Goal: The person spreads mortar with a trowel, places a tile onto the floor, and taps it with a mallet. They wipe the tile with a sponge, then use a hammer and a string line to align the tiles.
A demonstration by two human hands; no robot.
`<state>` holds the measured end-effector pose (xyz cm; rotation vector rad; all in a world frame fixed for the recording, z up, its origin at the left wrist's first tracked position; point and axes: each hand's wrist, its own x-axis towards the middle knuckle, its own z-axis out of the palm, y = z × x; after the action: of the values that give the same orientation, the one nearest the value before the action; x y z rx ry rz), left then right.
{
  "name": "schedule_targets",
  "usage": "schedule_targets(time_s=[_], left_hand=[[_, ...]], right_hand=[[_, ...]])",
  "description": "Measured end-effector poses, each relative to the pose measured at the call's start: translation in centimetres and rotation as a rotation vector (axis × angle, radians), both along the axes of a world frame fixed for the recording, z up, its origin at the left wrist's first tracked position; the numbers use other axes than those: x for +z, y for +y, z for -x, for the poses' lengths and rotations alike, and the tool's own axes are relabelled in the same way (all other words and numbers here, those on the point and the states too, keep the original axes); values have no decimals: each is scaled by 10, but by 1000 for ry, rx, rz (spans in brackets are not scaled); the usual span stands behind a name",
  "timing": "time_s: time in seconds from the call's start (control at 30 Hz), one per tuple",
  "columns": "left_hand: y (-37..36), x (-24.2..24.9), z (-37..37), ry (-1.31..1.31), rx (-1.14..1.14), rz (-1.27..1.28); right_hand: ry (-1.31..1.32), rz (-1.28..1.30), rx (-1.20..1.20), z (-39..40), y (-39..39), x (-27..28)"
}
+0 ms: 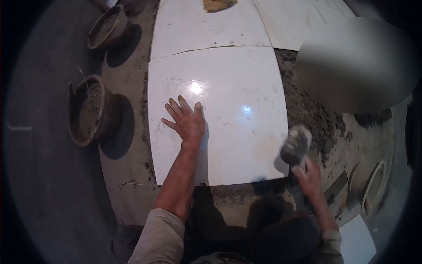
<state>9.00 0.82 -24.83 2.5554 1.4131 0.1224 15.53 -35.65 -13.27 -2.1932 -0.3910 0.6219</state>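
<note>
On the large white tile (237, 145), my left hand (189, 123) lies with its fingers spread, toward the tile's left half. My right hand (309, 178) is closed around the handle of a mallet (295, 145), whose blurred, dark and pale head is over the tile's right edge. Bright light reflections show on the glossy surface. Beyond a thin seam, a second white tile (211, 31) adjoins the far edge of the first.
Two round buckets (105, 110) (125, 33) with mortar residue stand at the left. Dark crumbly mortar (316, 114) lies along the right side. A blurred oval covers the upper right. A round container (373, 187) and another white tile piece (358, 242) are at the lower right.
</note>
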Motion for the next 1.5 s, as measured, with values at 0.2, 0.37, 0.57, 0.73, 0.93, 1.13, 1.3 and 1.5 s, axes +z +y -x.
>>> schedule_targets(time_s=[0.2,0.37,0.57,0.73,0.93,1.13,1.3,1.5], left_hand=[[4,3,-4,28,150,44],[3,2,-7,68,171,31],[6,3,-11,92,195,40],[9,11,-12,122,196,119],[11,10,-12,105,190,127],[12,8,-10,60,156,97],[12,11,-10,-23,143,1],[13,11,-11,-56,149,46]], right_hand=[[-42,186,265,-48,125,-25],[320,8,212,-58,184,-51],[401,9,272,-71,231,-64],[224,65,370,-78,238,-65],[155,18,386,-78,272,-25],[-4,91,507,-72,313,-34],[39,174,523,-74,322,-37],[71,63,444,-73,322,-20]])
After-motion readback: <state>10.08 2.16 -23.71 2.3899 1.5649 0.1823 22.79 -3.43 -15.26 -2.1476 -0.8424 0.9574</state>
